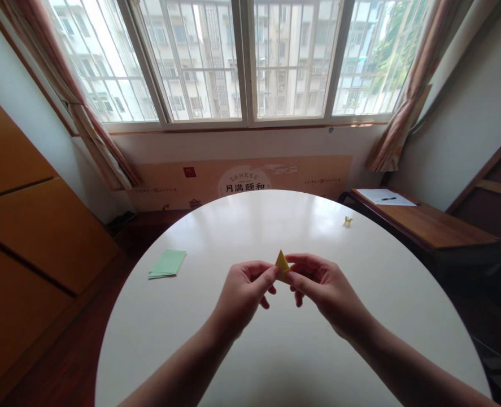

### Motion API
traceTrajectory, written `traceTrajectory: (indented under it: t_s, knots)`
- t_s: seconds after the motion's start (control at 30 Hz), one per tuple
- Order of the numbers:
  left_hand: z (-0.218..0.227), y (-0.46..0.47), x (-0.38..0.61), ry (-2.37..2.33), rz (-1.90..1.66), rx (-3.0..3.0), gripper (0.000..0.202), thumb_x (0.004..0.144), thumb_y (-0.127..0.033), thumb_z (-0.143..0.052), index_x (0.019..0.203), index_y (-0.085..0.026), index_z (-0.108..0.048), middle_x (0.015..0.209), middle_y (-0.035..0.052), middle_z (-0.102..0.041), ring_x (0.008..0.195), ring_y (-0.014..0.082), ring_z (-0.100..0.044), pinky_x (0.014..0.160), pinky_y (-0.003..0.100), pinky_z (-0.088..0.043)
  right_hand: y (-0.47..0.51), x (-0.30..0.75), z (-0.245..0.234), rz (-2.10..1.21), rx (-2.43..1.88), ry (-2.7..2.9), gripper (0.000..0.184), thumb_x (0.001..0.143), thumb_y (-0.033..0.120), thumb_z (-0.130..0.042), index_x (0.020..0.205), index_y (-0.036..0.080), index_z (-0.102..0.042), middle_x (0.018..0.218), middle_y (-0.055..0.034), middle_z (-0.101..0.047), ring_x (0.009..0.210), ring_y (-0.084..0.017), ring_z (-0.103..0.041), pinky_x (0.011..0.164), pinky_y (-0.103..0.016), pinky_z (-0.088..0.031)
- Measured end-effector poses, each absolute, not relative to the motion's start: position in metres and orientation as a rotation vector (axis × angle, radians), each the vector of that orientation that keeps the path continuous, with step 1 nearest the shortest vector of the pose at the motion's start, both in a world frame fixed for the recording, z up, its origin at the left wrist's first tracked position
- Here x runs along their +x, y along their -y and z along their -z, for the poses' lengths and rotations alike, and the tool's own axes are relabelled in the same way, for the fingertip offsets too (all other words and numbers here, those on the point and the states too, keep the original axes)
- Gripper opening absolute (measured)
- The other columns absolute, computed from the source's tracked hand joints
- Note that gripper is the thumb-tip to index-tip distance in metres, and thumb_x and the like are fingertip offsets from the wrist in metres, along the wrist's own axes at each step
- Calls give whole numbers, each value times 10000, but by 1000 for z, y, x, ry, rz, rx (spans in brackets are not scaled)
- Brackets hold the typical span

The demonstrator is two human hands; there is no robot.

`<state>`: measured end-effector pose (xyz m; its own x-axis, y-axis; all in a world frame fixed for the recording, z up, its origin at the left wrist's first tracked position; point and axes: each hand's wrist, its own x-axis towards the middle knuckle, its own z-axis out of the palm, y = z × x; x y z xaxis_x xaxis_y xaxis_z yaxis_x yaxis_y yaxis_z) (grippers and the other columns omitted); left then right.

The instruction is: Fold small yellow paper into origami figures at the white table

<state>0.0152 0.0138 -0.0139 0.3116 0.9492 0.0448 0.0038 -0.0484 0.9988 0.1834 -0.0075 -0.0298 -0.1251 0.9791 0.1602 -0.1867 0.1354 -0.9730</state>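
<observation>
A small piece of folded yellow paper [282, 265] is held up above the white round table, its pointed tip facing away from me. My left hand [250, 285] pinches its left edge between thumb and fingers. On the opposite side, my right hand [318, 278] grips the lower right edge, thumb in front. The thumbs cover part of the paper's lower corners. The other fingers of both hands curl loosely beneath.
The white table [271, 350] bears a stack of green paper [168, 264] at left and a small yellow folded-paper figure [348, 221] at far right. Beyond it stands a wooden desk [453, 223] with a white sheet [384, 197] and a pen [389, 198].
</observation>
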Motion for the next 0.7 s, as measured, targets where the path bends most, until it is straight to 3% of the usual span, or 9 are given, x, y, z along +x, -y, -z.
traceTrajectory:
  t_s: [0.17, 0.43, 0.57, 0.7]
  knots:
    - [15, -14, 17, -1036, -1043, 1304, 284, 765, -384, -702, 748, -102, -737, 590, 34, -590, 553, 112, -499, 404, 159, -398, 6, 181, 31, -1318, -945, 1274, 247, 823, 377, -738, 889, 143, -697, 745, -49, -656, 652, -160, -600, 458, -232, -507]
    - [20, -17, 14, -1029, -844, 1541, 251, 797, -372, -673, 767, -127, -715, 638, 30, -609, 595, 137, -552, 443, 192, -445, 3, 185, 31, -1336, -951, 1105, 236, 800, 378, -748, 819, 169, -640, 725, -27, -626, 677, -163, -595, 399, -182, -448]
    - [13, -23, 1, -1148, -964, 1841, 237, 858, -366, -626, 825, -154, -727, 744, 49, -679, 674, 161, -598, 490, 210, -481, -4, 194, 32, -1367, -1002, 1124, 260, 783, 376, -755, 888, 160, -657, 736, -29, -641, 632, -151, -595, 390, -183, -432]
    - [6, -29, -9, -1175, -1241, 1984, 191, 870, -325, -626, 892, -167, -733, 850, 59, -702, 729, 166, -631, 532, 218, -505, -9, 201, 36, -1274, -1144, 1336, 392, 797, 353, -734, 1121, 158, -630, 715, -28, -668, 602, -158, -604, 399, -204, -448]
